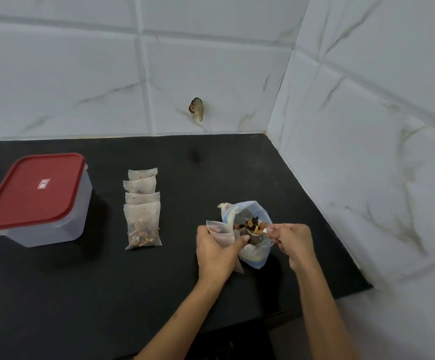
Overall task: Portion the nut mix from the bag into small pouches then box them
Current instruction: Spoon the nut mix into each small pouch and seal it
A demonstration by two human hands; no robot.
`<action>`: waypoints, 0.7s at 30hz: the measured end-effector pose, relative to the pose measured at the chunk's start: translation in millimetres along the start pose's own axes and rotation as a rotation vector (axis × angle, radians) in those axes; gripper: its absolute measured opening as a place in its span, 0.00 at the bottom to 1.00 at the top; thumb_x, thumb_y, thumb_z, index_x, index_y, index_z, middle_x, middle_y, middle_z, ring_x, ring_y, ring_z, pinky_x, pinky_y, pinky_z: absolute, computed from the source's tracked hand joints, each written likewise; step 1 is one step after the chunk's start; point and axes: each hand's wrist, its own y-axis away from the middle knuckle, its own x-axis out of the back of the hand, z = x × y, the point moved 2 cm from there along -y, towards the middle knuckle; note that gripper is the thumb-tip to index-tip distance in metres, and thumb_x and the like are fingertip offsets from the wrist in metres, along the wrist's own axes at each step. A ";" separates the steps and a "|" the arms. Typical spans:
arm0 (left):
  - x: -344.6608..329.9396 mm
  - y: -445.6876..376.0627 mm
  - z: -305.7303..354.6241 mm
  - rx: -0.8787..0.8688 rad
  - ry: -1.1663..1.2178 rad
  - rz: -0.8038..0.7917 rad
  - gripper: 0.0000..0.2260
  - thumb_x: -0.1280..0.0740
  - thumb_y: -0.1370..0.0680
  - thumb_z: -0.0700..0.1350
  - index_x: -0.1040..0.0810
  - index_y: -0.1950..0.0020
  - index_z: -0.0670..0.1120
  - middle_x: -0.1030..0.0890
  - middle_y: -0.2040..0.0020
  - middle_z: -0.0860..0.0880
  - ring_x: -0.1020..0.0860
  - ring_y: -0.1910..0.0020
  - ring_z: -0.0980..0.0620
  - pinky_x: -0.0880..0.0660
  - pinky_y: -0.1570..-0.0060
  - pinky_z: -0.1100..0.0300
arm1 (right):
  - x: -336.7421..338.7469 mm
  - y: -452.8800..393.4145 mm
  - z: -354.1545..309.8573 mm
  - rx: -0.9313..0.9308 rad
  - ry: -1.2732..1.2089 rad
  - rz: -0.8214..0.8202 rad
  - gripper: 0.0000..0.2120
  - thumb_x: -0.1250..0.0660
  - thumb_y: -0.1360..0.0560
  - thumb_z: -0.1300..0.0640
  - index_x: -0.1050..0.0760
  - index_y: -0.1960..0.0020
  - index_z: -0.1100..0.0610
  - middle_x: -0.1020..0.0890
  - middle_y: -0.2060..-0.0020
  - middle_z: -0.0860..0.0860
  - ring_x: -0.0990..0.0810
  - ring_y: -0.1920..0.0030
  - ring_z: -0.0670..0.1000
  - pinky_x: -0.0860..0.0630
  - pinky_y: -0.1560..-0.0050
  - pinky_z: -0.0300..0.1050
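Our left hand (215, 252) grips a pouch (221, 233); our right hand (290, 241) pinches a spoon (256, 228) over the bag (250, 222). Black surface (107, 281), tiled corner walls (237, 61), four filled pouches (142, 206), lidded box (37, 201) left.

The worktop (81, 294) is matte black. The box (52, 219) is frosted clear under a dark red lid (29, 190) with a small white-and-red label. The pouches (142, 224) are translucent white — brown, tan and dark bits show through. The bag (250, 211) is clear, blue-edged. The wall tiles (211, 74) are white, veined grey-gold.
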 end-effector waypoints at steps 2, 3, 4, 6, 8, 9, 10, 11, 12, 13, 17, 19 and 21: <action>5.8 3.9 9.8 -0.174 -0.113 0.068 0.23 0.22 0.34 0.50 0.32 0.49 0.48 0.29 0.51 0.53 0.27 0.53 0.59 0.28 0.57 0.65 | 0.3 2.9 -0.1 -0.014 -0.025 0.027 0.04 0.30 0.28 0.65 0.19 0.58 0.57 0.19 0.61 0.52 0.25 0.63 0.46 0.27 0.60 0.40; 7.5 5.2 14.9 -0.238 -0.131 0.067 0.22 0.22 0.34 0.50 0.32 0.50 0.48 0.28 0.52 0.53 0.27 0.55 0.59 0.28 0.59 0.66 | 1.4 4.6 -0.7 -0.014 -0.038 0.031 0.04 0.30 0.28 0.65 0.19 0.58 0.57 0.18 0.61 0.53 0.25 0.62 0.47 0.27 0.60 0.40; 8.3 5.6 19.1 -0.289 -0.138 0.053 0.21 0.23 0.33 0.49 0.32 0.51 0.49 0.27 0.53 0.53 0.26 0.56 0.59 0.27 0.60 0.66 | 3.6 7.5 -1.7 -0.004 -0.047 0.030 0.04 0.30 0.28 0.65 0.19 0.58 0.57 0.18 0.60 0.53 0.24 0.61 0.47 0.26 0.60 0.40; 7.6 6.1 27.1 -0.368 -0.151 0.019 0.18 0.23 0.32 0.46 0.32 0.53 0.52 0.24 0.56 0.53 0.24 0.58 0.58 0.25 0.62 0.65 | 9.8 15.9 -5.4 0.034 -0.077 0.025 0.05 0.31 0.28 0.66 0.19 0.58 0.57 0.18 0.60 0.54 0.23 0.61 0.48 0.26 0.61 0.40; 5.1 5.6 35.3 -0.423 -0.170 0.005 0.16 0.26 0.30 0.42 0.33 0.55 0.53 0.24 0.58 0.53 0.23 0.60 0.58 0.24 0.64 0.65 | 16.3 27.2 -12.8 0.080 -0.121 0.016 0.06 0.32 0.28 0.67 0.19 0.55 0.59 0.17 0.60 0.55 0.23 0.61 0.48 0.26 0.61 0.39; 3.2 5.0 39.5 -0.434 -0.182 -0.010 0.15 0.27 0.29 0.41 0.32 0.54 0.52 0.24 0.59 0.53 0.23 0.61 0.57 0.24 0.65 0.64 | 19.6 33.1 -18.6 0.107 -0.143 0.011 0.06 0.32 0.28 0.67 0.19 0.55 0.59 0.17 0.60 0.55 0.23 0.61 0.49 0.26 0.60 0.40; 0.8 4.3 43.3 -0.434 -0.196 -0.031 0.14 0.28 0.29 0.42 0.32 0.53 0.51 0.24 0.59 0.53 0.23 0.61 0.57 0.24 0.65 0.64 | 22.9 39.2 -25.4 0.139 -0.163 0.004 0.07 0.32 0.28 0.67 0.19 0.55 0.58 0.17 0.60 0.55 0.23 0.61 0.49 0.26 0.60 0.40; -1.6 3.8 47.0 -0.429 -0.217 -0.053 0.13 0.29 0.28 0.42 0.32 0.52 0.50 0.24 0.58 0.53 0.23 0.61 0.57 0.25 0.65 0.65 | 25.9 45.3 -33.3 0.173 -0.179 -0.008 0.07 0.32 0.27 0.67 0.19 0.56 0.58 0.17 0.61 0.56 0.23 0.61 0.49 0.26 0.60 0.40; -4.0 3.1 49.8 -0.426 -0.241 -0.068 0.13 0.29 0.28 0.44 0.32 0.51 0.49 0.24 0.58 0.53 0.23 0.60 0.58 0.26 0.65 0.66 | 27.9 51.7 -41.6 0.207 -0.195 -0.026 0.07 0.32 0.27 0.67 0.18 0.56 0.58 0.17 0.61 0.56 0.23 0.62 0.49 0.26 0.60 0.40; -6.1 2.6 52.2 -0.423 -0.265 -0.074 0.14 0.29 0.29 0.45 0.33 0.50 0.50 0.24 0.57 0.53 0.23 0.59 0.58 0.26 0.64 0.66 | 28.9 58.0 -48.9 0.237 -0.202 -0.044 0.07 0.32 0.27 0.67 0.18 0.55 0.58 0.17 0.61 0.56 0.23 0.62 0.48 0.25 0.61 0.40; -11.4 2.8 59.0 -0.398 -0.288 -0.061 0.16 0.28 0.29 0.50 0.33 0.49 0.50 0.24 0.55 0.54 0.23 0.57 0.57 0.24 0.60 0.61 | 25.1 77.7 -63.4 0.369 -0.104 -0.042 0.07 0.32 0.27 0.66 0.18 0.53 0.57 0.16 0.61 0.52 0.22 0.63 0.43 0.28 0.64 0.35; -12.5 2.8 60.4 -0.389 -0.258 -0.073 0.17 0.28 0.29 0.51 0.33 0.49 0.50 0.23 0.55 0.53 0.23 0.57 0.57 0.24 0.60 0.61 | 20.2 82.8 -63.4 0.462 0.033 0.025 0.07 0.31 0.27 0.64 0.17 0.52 0.55 0.16 0.59 0.49 0.21 0.60 0.42 0.29 0.63 0.32; -13.2 3.3 61.6 -0.377 -0.227 -0.099 0.18 0.27 0.29 0.52 0.33 0.47 0.50 0.24 0.54 0.54 0.23 0.56 0.57 0.25 0.61 0.63 | 14.9 89.6 -59.3 0.562 0.194 0.098 0.07 0.31 0.26 0.62 0.17 0.50 0.55 0.17 0.58 0.47 0.22 0.58 0.41 0.31 0.63 0.29</action>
